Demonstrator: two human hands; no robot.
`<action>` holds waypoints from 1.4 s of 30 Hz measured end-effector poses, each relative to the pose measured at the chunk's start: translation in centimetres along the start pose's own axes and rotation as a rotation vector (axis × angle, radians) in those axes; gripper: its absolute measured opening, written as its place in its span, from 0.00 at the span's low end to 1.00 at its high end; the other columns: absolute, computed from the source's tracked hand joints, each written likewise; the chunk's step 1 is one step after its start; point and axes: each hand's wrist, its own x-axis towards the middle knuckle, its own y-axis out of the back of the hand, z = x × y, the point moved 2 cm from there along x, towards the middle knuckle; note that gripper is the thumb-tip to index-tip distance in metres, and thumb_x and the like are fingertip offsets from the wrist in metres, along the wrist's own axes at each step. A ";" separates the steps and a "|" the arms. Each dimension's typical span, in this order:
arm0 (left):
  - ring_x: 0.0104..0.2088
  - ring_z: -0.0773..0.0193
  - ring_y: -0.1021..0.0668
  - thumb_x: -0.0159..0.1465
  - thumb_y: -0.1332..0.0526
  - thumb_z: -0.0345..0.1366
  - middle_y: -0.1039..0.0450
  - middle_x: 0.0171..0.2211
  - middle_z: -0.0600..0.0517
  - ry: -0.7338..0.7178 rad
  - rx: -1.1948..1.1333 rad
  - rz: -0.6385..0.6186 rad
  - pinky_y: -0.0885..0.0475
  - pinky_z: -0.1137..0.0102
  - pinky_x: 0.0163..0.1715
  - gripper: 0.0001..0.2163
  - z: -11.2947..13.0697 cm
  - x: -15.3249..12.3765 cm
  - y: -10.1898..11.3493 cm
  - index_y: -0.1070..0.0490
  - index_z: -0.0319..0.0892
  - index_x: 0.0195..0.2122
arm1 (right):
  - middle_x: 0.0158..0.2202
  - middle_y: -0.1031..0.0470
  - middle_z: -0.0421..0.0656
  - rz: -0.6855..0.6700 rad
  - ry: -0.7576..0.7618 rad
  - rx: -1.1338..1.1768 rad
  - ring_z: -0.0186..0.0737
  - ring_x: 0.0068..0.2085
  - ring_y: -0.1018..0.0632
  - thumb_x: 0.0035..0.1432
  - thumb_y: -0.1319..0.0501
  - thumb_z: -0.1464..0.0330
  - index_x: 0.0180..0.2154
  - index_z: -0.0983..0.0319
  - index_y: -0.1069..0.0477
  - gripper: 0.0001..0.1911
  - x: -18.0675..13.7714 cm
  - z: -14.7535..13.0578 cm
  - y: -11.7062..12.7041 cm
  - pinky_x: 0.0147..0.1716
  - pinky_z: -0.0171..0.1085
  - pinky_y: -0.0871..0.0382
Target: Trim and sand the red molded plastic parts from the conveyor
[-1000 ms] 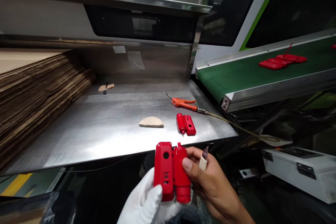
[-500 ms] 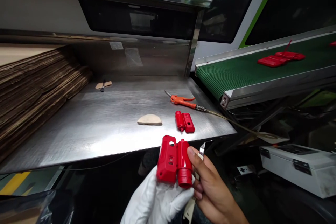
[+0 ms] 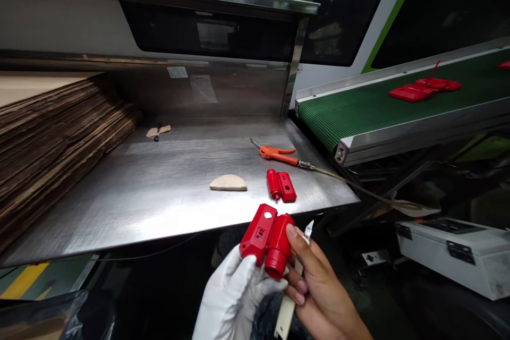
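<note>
A stack of flattened cardboard (image 3: 48, 133) lies along the left of the steel worktop (image 3: 159, 191). Nearer the middle sits a small tan wedge (image 3: 228, 183). Below the worktop's front edge, the gloved left hand (image 3: 235, 297) is closed around the underside of a red plastic part (image 3: 268, 239), held tilted in the air. The bare right hand (image 3: 319, 292) presses its thumb on the part's round end and also grips a small knife (image 3: 297, 276), blade up. On the worktop lie a second red part (image 3: 281, 186) and an orange air gun (image 3: 277, 154). Further right, more red pieces (image 3: 424, 89) ride a green conveyor belt (image 3: 358, 111).
</note>
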 end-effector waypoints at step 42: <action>0.58 0.39 0.25 0.51 0.24 0.32 0.23 0.55 0.39 -0.108 0.037 -0.096 0.28 0.54 0.57 0.47 0.0 -0.3 4.6 0.46 0.50 0.69 | 0.24 0.35 0.37 -0.204 0.364 -0.537 0.26 0.24 0.40 0.53 0.32 0.45 0.34 0.62 0.31 0.26 0.8 1.3 2.0 0.23 0.27 0.49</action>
